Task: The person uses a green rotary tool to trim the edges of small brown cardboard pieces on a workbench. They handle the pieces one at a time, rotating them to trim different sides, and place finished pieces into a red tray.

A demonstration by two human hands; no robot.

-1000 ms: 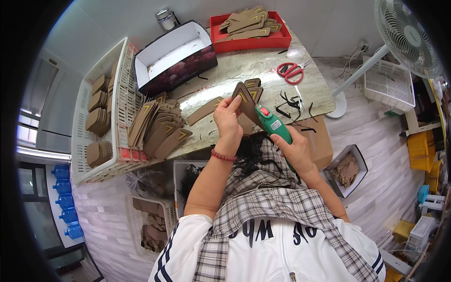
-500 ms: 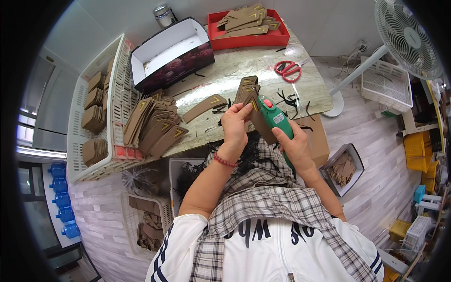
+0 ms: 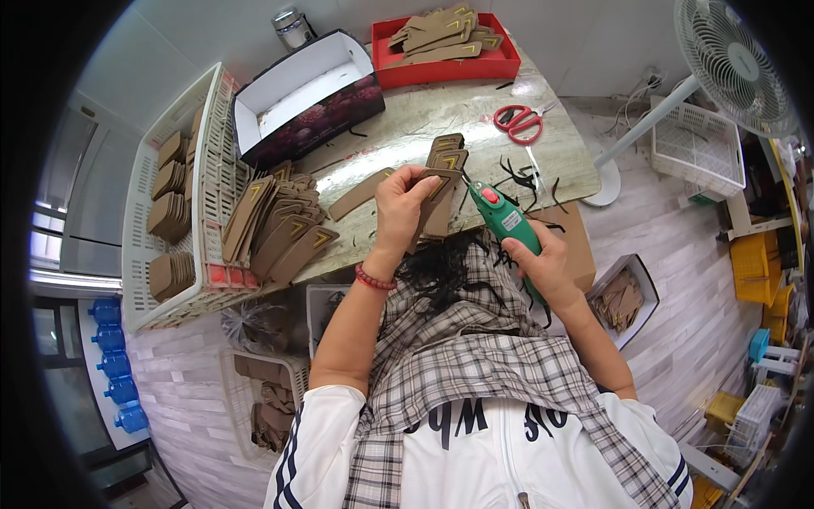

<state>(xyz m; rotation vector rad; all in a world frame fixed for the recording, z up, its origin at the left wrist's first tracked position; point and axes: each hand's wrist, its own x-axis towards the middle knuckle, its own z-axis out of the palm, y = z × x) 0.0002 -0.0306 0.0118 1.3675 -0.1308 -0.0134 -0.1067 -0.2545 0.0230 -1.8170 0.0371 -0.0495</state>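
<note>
Between the thumb and fingers of my left hand (image 3: pixel 395 208) is a brown flat strip (image 3: pixel 438 186) with a yellow angled mark. A few similar brown strips (image 3: pixel 448 146) lie just beyond it at the table's near side. My right hand (image 3: pixel 545 265) is wrapped round a green handheld power tool (image 3: pixel 511 220) with a red button. The tool's narrow tip points up and left, a little apart from the held strip. Black scraps (image 3: pixel 445 271) lie on the checked apron (image 3: pixel 475 365) over my lap, below both hands.
Brown strips (image 3: pixel 280 225) are heaped beside a white plastic crate (image 3: pixel 208 161) on the left. A dark box (image 3: pixel 326 123) and a red box (image 3: pixel 445 69) stand along the back. Red-handled scissors (image 3: pixel 519 125) lie at the table's right, near black scraps (image 3: pixel 519 176). A fan (image 3: pixel 738 68) stands right.
My left hand has moved left with a brown strip, which has come away from the tool and tilted. The green tool has shifted slightly right and down.
</note>
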